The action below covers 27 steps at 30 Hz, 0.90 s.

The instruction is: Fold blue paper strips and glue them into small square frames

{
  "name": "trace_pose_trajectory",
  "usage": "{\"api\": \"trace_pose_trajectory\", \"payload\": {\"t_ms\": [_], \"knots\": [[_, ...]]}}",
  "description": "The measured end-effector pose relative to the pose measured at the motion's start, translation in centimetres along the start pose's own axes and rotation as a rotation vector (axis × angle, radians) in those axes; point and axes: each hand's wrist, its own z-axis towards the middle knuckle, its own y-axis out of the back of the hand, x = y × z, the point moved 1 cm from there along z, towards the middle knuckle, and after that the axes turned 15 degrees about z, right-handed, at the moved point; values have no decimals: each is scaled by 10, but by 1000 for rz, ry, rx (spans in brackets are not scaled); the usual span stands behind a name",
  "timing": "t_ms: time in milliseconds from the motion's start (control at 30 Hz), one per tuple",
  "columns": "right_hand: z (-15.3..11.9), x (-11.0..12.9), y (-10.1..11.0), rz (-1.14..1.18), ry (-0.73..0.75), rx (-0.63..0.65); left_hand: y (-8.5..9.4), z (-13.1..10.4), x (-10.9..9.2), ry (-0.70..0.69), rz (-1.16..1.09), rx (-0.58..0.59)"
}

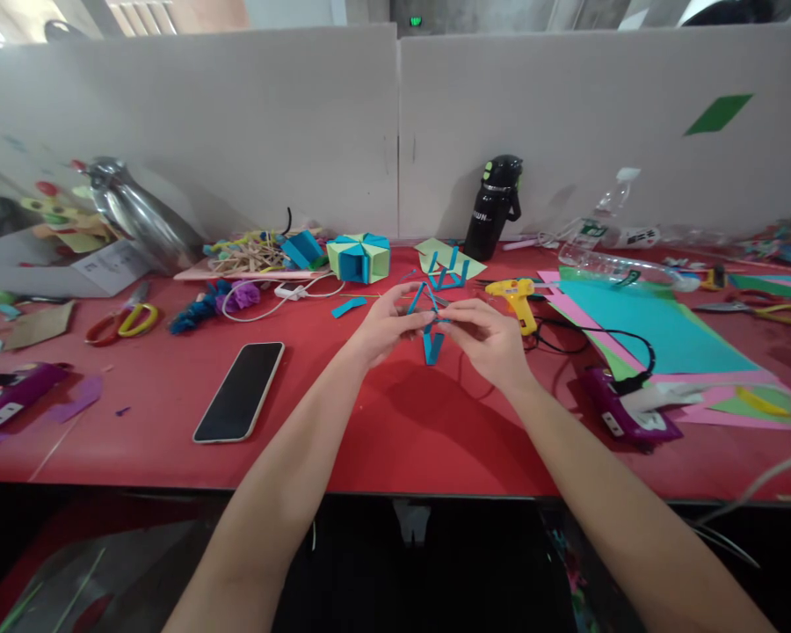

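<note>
Both hands meet above the red table, around a small frame of blue strips [433, 348]. My left hand [390, 323] pinches the frame from the left, thumb and fingers closed on it. From the right, my right hand [489, 338] grips the same piece with its fingertips; the exact contact is partly hidden by the fingers. Just behind them stands a similar blue strip structure [449, 274] on a pale green paper sheet [428, 250]. A yellow glue gun [518, 299] lies close to the right of my right hand. A loose blue strip [349, 307] lies left of my left hand.
A phone [241, 392] lies front left, scissors [122, 323] beyond it. A blue-green paper box [359, 258], black bottle [494, 207] and metal jug [141, 215] stand along the partition. Coloured sheets [652, 325], a purple power strip [626, 409] and cables lie to the right.
</note>
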Motion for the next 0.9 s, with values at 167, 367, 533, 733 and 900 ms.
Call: {"api": "trace_pose_trajectory", "payload": {"t_ms": [167, 367, 533, 733, 900], "knots": [[1, 0, -1, 64, -26, -7, 5, 1, 3, -16, 15, 49], [1, -1, -2, 122, -71, 12, 9, 0, 3, 0, 14, 88], [1, 2, -1, 86, -73, 18, 8, 1, 3, -3, 38, 93], [1, 3, -1, 46, -41, -1, 8, 2, 4, -25, 6, 87], [0, 1, 0, 34, -54, 9, 9, 0, 4, -70, 40, 103]]}}
